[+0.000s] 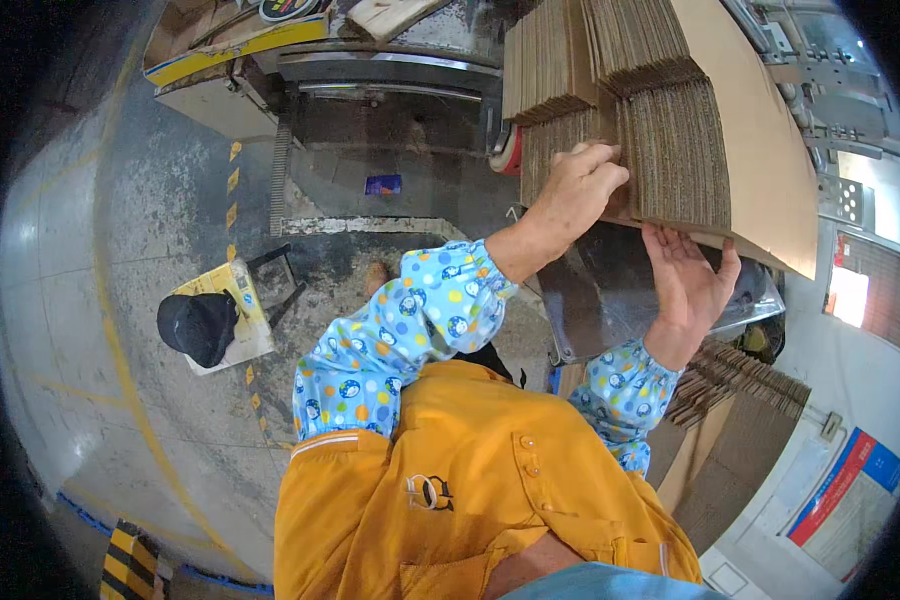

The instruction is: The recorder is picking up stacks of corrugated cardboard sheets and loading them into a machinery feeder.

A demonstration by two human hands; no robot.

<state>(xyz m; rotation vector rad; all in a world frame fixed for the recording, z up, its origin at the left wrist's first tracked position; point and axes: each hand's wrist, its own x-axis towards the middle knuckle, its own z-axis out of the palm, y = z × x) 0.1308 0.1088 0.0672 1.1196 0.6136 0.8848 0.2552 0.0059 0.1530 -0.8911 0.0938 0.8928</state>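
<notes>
A thick stack of flat brown corrugated cardboard sheets rests on edge on a metal machine table, leaning to the right. My left hand lies on the stack's near left edges, fingers curled over the sheets. My right hand is under the stack's lower right edge, palm up and fingers spread against the cardboard. Both forearms wear blue sleeve covers with coloured dots; an orange shirt fills the lower middle.
A second pile of cardboard sheets lies low at the right. A black cap sits on a yellow-topped stool on the grey concrete floor at the left. A machine frame with a yellow edge stands at the back. Yellow floor lines curve along the left.
</notes>
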